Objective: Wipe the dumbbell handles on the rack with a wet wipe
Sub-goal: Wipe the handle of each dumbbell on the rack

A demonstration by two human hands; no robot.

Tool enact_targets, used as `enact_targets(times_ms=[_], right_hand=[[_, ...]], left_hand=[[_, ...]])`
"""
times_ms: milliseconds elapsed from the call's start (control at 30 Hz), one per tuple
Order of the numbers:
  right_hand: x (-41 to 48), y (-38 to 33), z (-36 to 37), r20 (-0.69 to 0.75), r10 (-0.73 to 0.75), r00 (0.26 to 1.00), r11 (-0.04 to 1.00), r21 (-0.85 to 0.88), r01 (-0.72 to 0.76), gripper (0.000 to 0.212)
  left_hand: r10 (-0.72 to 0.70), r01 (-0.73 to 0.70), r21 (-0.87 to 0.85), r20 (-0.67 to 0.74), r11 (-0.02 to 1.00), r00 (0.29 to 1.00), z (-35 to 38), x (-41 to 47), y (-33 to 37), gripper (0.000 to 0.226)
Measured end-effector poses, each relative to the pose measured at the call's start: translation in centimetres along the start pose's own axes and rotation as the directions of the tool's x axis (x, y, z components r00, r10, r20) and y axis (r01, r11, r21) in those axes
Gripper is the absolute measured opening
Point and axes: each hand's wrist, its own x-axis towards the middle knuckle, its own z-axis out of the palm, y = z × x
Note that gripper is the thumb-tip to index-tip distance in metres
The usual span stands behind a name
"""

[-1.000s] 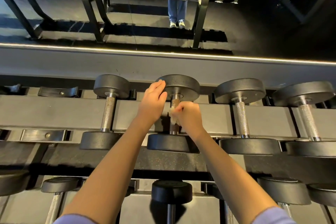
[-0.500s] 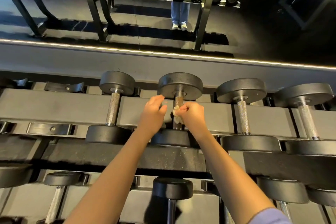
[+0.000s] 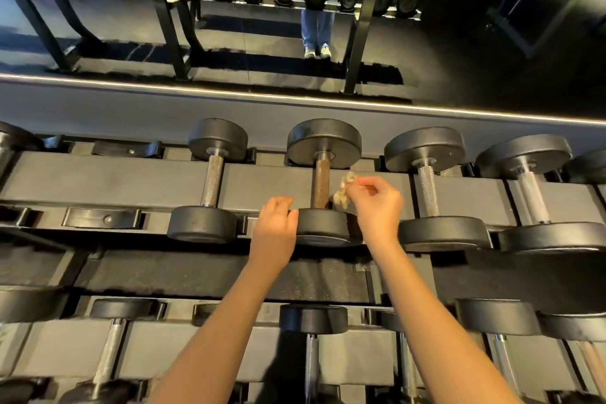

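Observation:
The middle dumbbell on the top shelf has a brownish knurled handle [image 3: 320, 182] between two black round heads. My right hand [image 3: 377, 203] pinches a crumpled whitish wet wipe [image 3: 345, 190] just right of that handle, off the metal. My left hand [image 3: 275, 223] rests against the left side of the dumbbell's near head [image 3: 323, 226], fingers curled loosely on its edge. To the left lies another dumbbell with a silver handle [image 3: 211, 180], and to the right one with a silver handle [image 3: 428, 190].
The grey rack shelf [image 3: 114, 180] holds several dumbbells in black cradles, with an empty cradle [image 3: 101, 218] at the left. A lower shelf carries more dumbbells [image 3: 313, 320]. A mirror behind reflects a person's legs [image 3: 316, 26] and other racks.
My right hand has drawn the wipe off the middle handle and moved right. My left hand has dropped from the far head to the near head's left edge.

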Motion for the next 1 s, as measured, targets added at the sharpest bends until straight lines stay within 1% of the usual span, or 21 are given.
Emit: enact_targets(times_ms=[33,100,167,200,233,267,333,367,433,467,533,600,667,733,800,867,933,1000], right_hand=[[-1.2,0.1,-0.5,-0.031,-0.01,0.999,1.0,0.024,0.011,0.009],[-3.7,1.1,-1.3,-0.076,0.02,0.997,0.998,0.067,-0.015,0.014],[-6.6,3.2,-2.1,-0.048,0.089,0.995,0.989,0.124,-0.082,0.017],[-8.0,4.5,-2.4,-0.014,0.124,0.992,0.982,0.144,-0.12,0.018],[-9.4,6.0,-2.6,0.021,0.156,0.988,0.978,0.14,-0.157,0.019],[-10.9,7.4,-3.0,0.049,0.189,0.981,0.974,0.118,-0.194,0.019],[-13.7,10.8,-3.6,0.097,0.278,0.956,0.959,0.039,-0.282,0.018],[-15.0,12.6,-3.9,0.122,0.324,0.938,0.946,-0.011,-0.325,0.017],[-17.4,15.7,-5.0,0.168,0.386,0.907,0.922,-0.111,-0.372,0.017],[-17.9,16.8,-5.4,0.184,0.389,0.903,0.917,-0.167,-0.362,0.02],[-18.6,18.4,-5.7,0.225,0.375,0.899,0.912,-0.262,-0.315,0.024],[-18.8,19.7,-5.3,0.238,0.377,0.895,0.906,-0.296,-0.303,0.021],[-19.0,21.1,-4.7,0.214,0.392,0.894,0.891,-0.329,-0.312,0.019],[-19.2,22.4,-3.9,0.214,0.395,0.893,0.876,-0.381,-0.296,0.026],[-19.3,23.2,-2.8,0.205,0.402,0.892,0.871,-0.387,-0.304,0.033],[-18.9,24.2,-1.4,0.17,0.423,0.89,0.863,-0.374,-0.339,0.034],[-18.7,25.4,-0.3,0.124,0.426,0.896,0.851,-0.392,-0.35,0.032],[-18.5,26.5,0.5,0.112,0.443,0.889,0.838,-0.404,-0.367,0.021]], left_hand=[[-0.004,0.003,-0.012,-0.043,1.0,0.999,0.2,-1.1,0.1,0.033],[-0.048,0.044,-0.035,-0.096,0.998,0.994,0.7,-3.7,-0.1,0.037],[-0.096,0.092,-0.049,-0.095,0.995,0.991,1.7,-6.8,-1.0,0.041],[-0.118,0.115,-0.048,-0.069,0.992,0.991,2.4,-8.3,-1.8,0.04],[-0.151,0.15,-0.039,-0.012,0.988,0.988,3.1,-9.7,-2.7,0.039],[-0.189,0.191,-0.013,0.081,0.982,0.979,3.9,-11.1,-3.8,0.038],[-0.24,0.226,0.082,0.282,0.971,0.929,5.3,-13.5,-6.0,0.041],[-0.263,0.231,0.13,0.352,0.964,0.899,5.8,-14.5,-6.8,0.044],[-0.304,0.242,0.193,0.442,0.951,0.844,6.4,-16.3,-7.5,0.047],[-0.309,0.237,0.21,0.454,0.949,0.836,6.5,-16.7,-7.6,0.047],[-0.27,0.169,0.246,0.47,0.954,0.84,6.9,-16.6,-7.9,0.049],[-0.217,0.072,0.291,0.503,0.954,0.837,7.7,-15.8,-8.4,0.049],[-0.204,0.036,0.312,0.528,0.95,0.824,8.7,-15.9,-8.8,0.049],[-0.193,0.031,0.289,0.55,0.957,0.812,9.4,-16.5,-9.2,0.049],[-0.15,-0.008,0.283,0.531,0.959,0.834,9.5,-17.1,-10.1,0.048],[-0.093,-0.075,0.288,0.53,0.955,0.843,9.3,-16.7,-11.1,0.048],[-0.049,-0.127,0.283,0.541,0.951,0.84,8.9,-16.4,-11.5,0.048],[-0.026,-0.159,0.289,0.545,0.944,0.838,8.7,-16.4,-11.6,0.048]])
